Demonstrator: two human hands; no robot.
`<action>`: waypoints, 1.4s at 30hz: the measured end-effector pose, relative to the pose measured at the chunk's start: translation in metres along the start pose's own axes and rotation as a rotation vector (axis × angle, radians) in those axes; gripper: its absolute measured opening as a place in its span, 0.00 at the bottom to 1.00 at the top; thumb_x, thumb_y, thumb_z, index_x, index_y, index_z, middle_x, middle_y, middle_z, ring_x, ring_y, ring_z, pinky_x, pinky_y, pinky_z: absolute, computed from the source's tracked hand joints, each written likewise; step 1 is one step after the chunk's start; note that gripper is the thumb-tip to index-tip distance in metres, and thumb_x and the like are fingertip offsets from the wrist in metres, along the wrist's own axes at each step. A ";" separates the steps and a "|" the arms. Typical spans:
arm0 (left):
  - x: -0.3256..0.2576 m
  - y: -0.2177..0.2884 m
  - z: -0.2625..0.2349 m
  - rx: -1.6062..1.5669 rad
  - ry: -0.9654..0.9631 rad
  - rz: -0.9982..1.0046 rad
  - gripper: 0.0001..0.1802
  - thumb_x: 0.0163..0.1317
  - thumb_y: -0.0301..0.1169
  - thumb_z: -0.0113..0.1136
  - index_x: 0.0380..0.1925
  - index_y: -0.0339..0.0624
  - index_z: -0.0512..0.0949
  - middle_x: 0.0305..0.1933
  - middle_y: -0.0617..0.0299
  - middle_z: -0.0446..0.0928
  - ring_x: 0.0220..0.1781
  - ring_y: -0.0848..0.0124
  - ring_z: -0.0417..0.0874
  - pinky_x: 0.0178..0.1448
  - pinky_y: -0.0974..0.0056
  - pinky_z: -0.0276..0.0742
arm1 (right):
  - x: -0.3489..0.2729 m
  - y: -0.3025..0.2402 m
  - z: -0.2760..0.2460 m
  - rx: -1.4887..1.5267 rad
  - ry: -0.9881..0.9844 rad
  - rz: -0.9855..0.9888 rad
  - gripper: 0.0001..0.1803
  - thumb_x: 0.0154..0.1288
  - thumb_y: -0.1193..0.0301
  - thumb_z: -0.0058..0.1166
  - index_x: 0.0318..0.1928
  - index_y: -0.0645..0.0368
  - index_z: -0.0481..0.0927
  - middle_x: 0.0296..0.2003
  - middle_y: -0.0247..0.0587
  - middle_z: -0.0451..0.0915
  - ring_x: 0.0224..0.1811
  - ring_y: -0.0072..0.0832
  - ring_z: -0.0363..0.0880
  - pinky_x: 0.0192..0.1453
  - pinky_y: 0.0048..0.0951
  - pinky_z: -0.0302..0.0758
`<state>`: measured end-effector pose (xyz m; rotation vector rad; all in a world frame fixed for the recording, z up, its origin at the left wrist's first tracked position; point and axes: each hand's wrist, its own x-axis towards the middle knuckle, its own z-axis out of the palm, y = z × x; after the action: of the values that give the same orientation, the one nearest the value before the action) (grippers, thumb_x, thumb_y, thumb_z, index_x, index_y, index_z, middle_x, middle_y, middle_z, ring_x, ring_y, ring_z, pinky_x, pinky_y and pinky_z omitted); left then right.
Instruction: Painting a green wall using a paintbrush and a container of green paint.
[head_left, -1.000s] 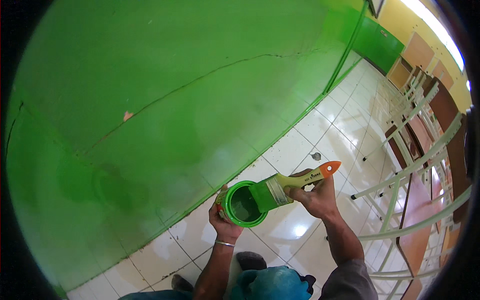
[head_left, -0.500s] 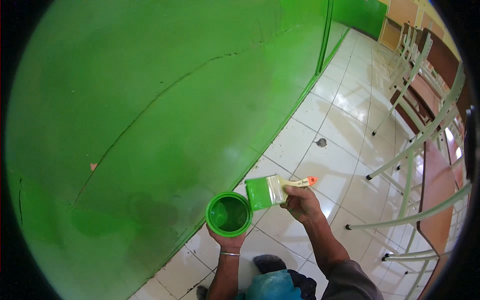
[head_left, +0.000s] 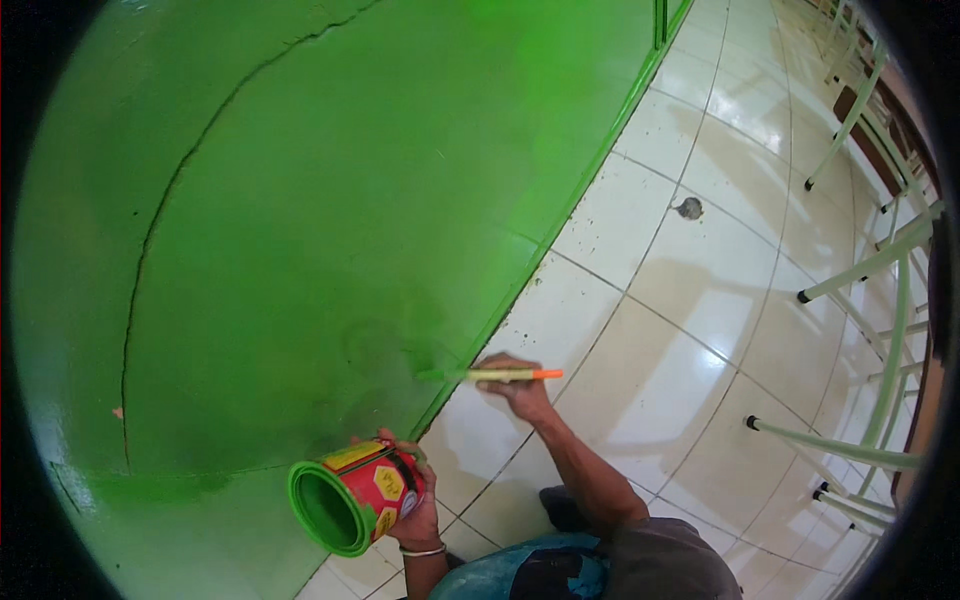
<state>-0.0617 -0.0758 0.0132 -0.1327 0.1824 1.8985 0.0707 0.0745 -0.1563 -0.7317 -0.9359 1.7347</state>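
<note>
My right hand (head_left: pixel 520 388) grips a paintbrush (head_left: pixel 490 375) with a yellow handle and orange end. The brush lies edge-on, its green bristle end touching the lower part of the green wall (head_left: pixel 330 220). My left hand (head_left: pixel 415 505) holds a red paint can (head_left: pixel 355 492) with yellow labels. The can is tilted on its side, its green-smeared open mouth facing left toward the wall. A bangle sits on my left wrist.
A long crack (head_left: pixel 165 220) runs up the wall. White floor tiles (head_left: pixel 690 330) speckled with paint meet the wall at a green skirting strip (head_left: pixel 560 220). Pale green metal furniture legs (head_left: pixel 860 270) stand at the right. A dark spot (head_left: pixel 688 208) marks one tile.
The brush has left the can's rim and moved up to the wall near the floor. The can has tipped from mouth-up onto its side. The view has swung lower and closer to the wall.
</note>
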 end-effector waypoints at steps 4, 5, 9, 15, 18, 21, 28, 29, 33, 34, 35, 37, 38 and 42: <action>-0.015 0.015 0.011 -0.010 -0.018 -0.006 0.30 0.68 0.44 0.53 0.71 0.67 0.66 0.76 0.58 0.62 0.73 0.55 0.63 0.72 0.40 0.64 | 0.048 -0.021 -0.043 0.044 0.377 -0.164 0.18 0.56 0.76 0.68 0.48 0.62 0.82 0.42 0.38 0.83 0.44 0.26 0.80 0.49 0.28 0.78; -0.016 0.015 0.011 -0.026 -0.005 -0.008 0.30 0.68 0.44 0.53 0.71 0.66 0.67 0.76 0.59 0.61 0.73 0.55 0.62 0.72 0.40 0.64 | 0.061 -0.036 -0.052 0.020 0.496 -0.229 0.16 0.58 0.76 0.67 0.48 0.63 0.82 0.42 0.37 0.83 0.44 0.25 0.80 0.49 0.27 0.78; -0.025 0.025 0.008 -0.012 0.032 0.020 0.27 0.71 0.47 0.51 0.70 0.72 0.67 0.75 0.60 0.62 0.72 0.59 0.63 0.73 0.42 0.63 | 0.085 -0.066 -0.057 -0.086 0.753 -0.405 0.13 0.62 0.76 0.63 0.48 0.64 0.82 0.43 0.38 0.82 0.43 0.24 0.80 0.49 0.27 0.78; -0.031 0.026 0.011 -0.023 0.009 0.026 0.29 0.70 0.46 0.52 0.71 0.74 0.64 0.76 0.62 0.61 0.72 0.59 0.62 0.73 0.42 0.62 | 0.034 0.009 -0.001 -0.481 0.577 -0.677 0.06 0.69 0.73 0.58 0.41 0.63 0.80 0.40 0.43 0.82 0.37 0.29 0.81 0.42 0.30 0.79; -0.033 0.034 0.009 -0.067 -0.036 0.006 0.29 0.70 0.46 0.53 0.71 0.75 0.64 0.76 0.64 0.60 0.73 0.60 0.61 0.73 0.43 0.62 | -0.023 0.038 0.046 -0.481 0.307 -0.651 0.09 0.58 0.75 0.68 0.40 0.58 0.82 0.41 0.45 0.84 0.41 0.39 0.82 0.50 0.39 0.76; -0.036 0.039 0.013 -0.052 -0.047 0.014 0.29 0.70 0.46 0.53 0.71 0.75 0.64 0.76 0.64 0.60 0.73 0.60 0.61 0.74 0.43 0.61 | -0.052 0.035 0.069 -0.473 0.132 -0.648 0.08 0.59 0.74 0.67 0.38 0.57 0.82 0.40 0.43 0.85 0.40 0.40 0.82 0.48 0.41 0.75; -0.038 0.047 0.009 -0.074 -0.080 0.030 0.29 0.70 0.47 0.53 0.71 0.75 0.64 0.76 0.64 0.60 0.72 0.61 0.62 0.74 0.42 0.61 | 0.025 0.024 -0.012 -0.203 0.276 -0.259 0.11 0.67 0.66 0.60 0.42 0.62 0.81 0.34 0.33 0.80 0.37 0.24 0.78 0.39 0.29 0.75; -0.038 0.046 0.009 -0.075 -0.077 0.025 0.29 0.70 0.47 0.53 0.71 0.75 0.64 0.76 0.64 0.61 0.72 0.61 0.62 0.74 0.42 0.62 | 0.043 0.020 -0.042 -0.156 0.362 -0.281 0.13 0.65 0.68 0.64 0.45 0.63 0.81 0.38 0.35 0.81 0.41 0.23 0.78 0.43 0.29 0.76; -0.040 0.050 0.008 -0.098 -0.079 0.028 0.28 0.70 0.47 0.53 0.70 0.74 0.65 0.76 0.63 0.61 0.72 0.61 0.62 0.73 0.42 0.62 | 0.083 -0.026 -0.067 -0.082 0.692 -0.377 0.13 0.64 0.75 0.64 0.49 0.63 0.83 0.44 0.38 0.82 0.47 0.27 0.78 0.53 0.30 0.74; -0.039 0.051 0.006 -0.101 -0.081 0.028 0.28 0.70 0.47 0.53 0.70 0.74 0.65 0.76 0.63 0.61 0.72 0.61 0.62 0.73 0.42 0.62 | 0.084 -0.027 -0.067 -0.095 0.716 -0.393 0.12 0.66 0.74 0.63 0.49 0.63 0.83 0.44 0.38 0.82 0.47 0.28 0.78 0.54 0.30 0.74; -0.039 0.051 0.004 -0.102 -0.086 0.032 0.28 0.70 0.46 0.53 0.70 0.74 0.66 0.76 0.63 0.62 0.72 0.61 0.62 0.73 0.41 0.62 | 0.082 -0.022 -0.065 -0.097 0.715 -0.396 0.12 0.66 0.74 0.63 0.49 0.63 0.83 0.44 0.38 0.82 0.47 0.28 0.78 0.54 0.30 0.74; -0.040 0.053 0.004 -0.098 -0.092 0.050 0.28 0.70 0.46 0.53 0.70 0.73 0.66 0.75 0.63 0.62 0.72 0.61 0.62 0.73 0.41 0.62 | 0.066 -0.003 -0.045 -0.263 0.817 -0.452 0.12 0.65 0.75 0.63 0.48 0.63 0.82 0.44 0.39 0.82 0.47 0.28 0.79 0.54 0.30 0.75; -0.040 0.053 0.004 -0.122 -0.095 0.042 0.28 0.69 0.46 0.54 0.70 0.72 0.66 0.75 0.63 0.62 0.72 0.61 0.62 0.73 0.41 0.62 | 0.049 0.005 -0.032 -0.369 0.742 -0.410 0.10 0.65 0.76 0.62 0.46 0.63 0.82 0.43 0.41 0.82 0.45 0.30 0.80 0.51 0.31 0.77; -0.039 0.056 0.003 -0.145 -0.092 0.044 0.29 0.69 0.45 0.54 0.70 0.71 0.66 0.76 0.63 0.61 0.73 0.61 0.62 0.73 0.41 0.63 | -0.012 0.070 0.028 -0.509 0.416 -0.644 0.13 0.58 0.78 0.66 0.44 0.60 0.81 0.42 0.47 0.84 0.44 0.41 0.83 0.49 0.37 0.79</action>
<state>-0.1016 -0.1290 0.0264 -0.1402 -0.0149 1.9563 0.0189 0.0412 -0.2010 -0.9380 -1.1639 0.7479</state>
